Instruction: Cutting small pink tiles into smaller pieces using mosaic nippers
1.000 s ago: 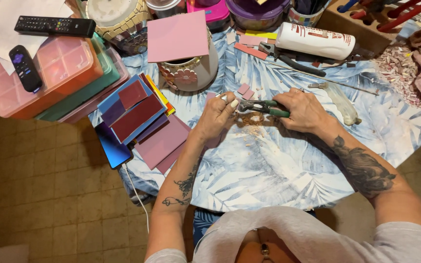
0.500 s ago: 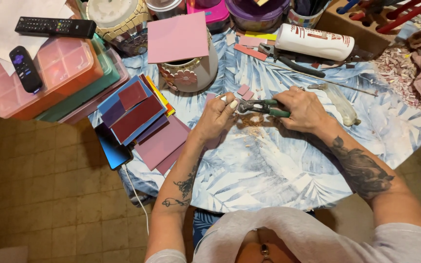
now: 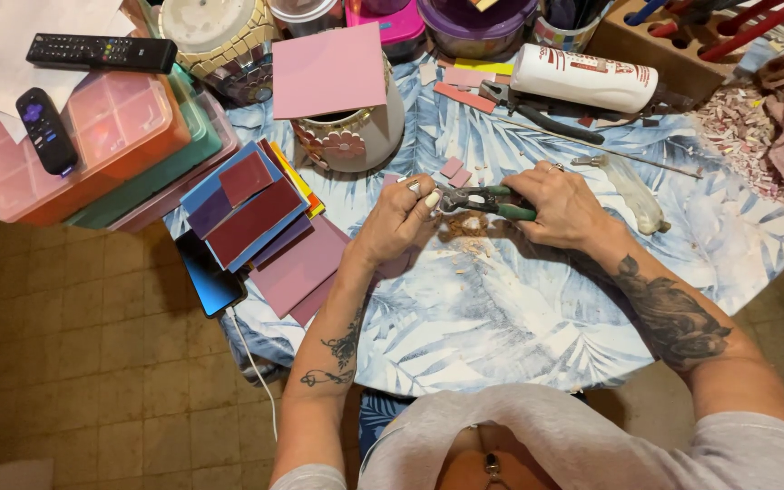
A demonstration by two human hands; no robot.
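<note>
My right hand (image 3: pixel 563 207) grips green-handled nippers (image 3: pixel 485 200) over the leaf-patterned tablecloth (image 3: pixel 519 318). My left hand (image 3: pixel 398 218) pinches a small pale piece right at the nippers' jaws; the piece is mostly hidden by my fingers. Small brownish chips (image 3: pixel 472 232) lie on the cloth just under the tool. Two little pink tile pieces (image 3: pixel 454 171) rest just beyond my hands.
A stack of coloured sheets (image 3: pixel 256 213) and a phone with a cable (image 3: pixel 213 283) lie left. A mug topped by a pink square (image 3: pixel 328 73), a white bottle (image 3: pixel 583 80), pliers (image 3: pixel 537 113), plastic boxes with two remotes (image 3: pixel 93 127) and a chip pile (image 3: pixel 741 122) ring the table.
Both hands stay almost still at the nippers; my head, and so the view, has shifted only slightly.
</note>
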